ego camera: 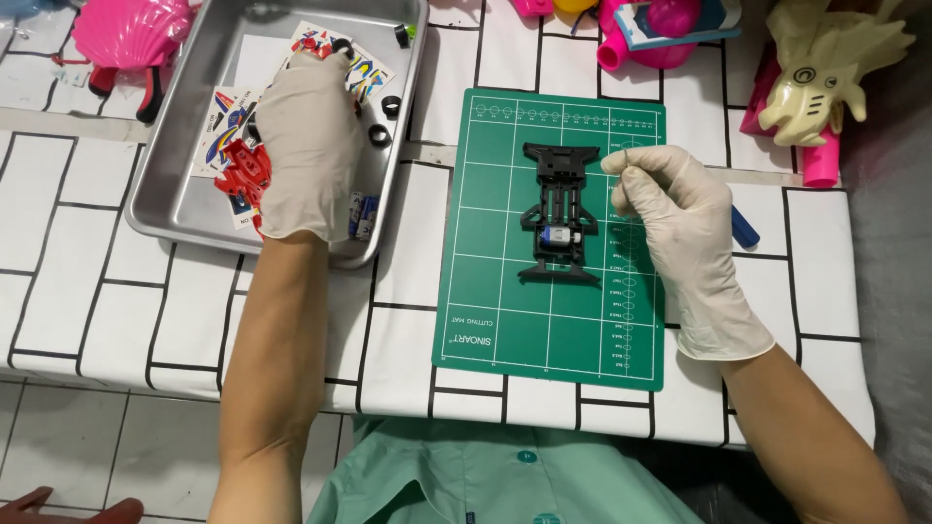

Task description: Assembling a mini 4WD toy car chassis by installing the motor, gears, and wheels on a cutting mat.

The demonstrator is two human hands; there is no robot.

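Left hand (306, 146) reaches into metal tray (155, 209), grip hidden. Right hand (670, 209) pinches thin pin at green mat (505, 330) edge, beside black chassis (560, 228).

Both hands, the left hand (306, 146) and the right hand (680, 223), wear thin, matt, slightly wrinkled rubber gloves. The tray (175, 155) is brushed metal with a dull sheen. The cutting mat (505, 311) looks like smooth matt rubbery plastic. The chassis (560, 228) is matt black plastic. The sticker sheets (218, 126) are glossy paper. The tabletop (97, 272) has a smooth cloth-like cover.
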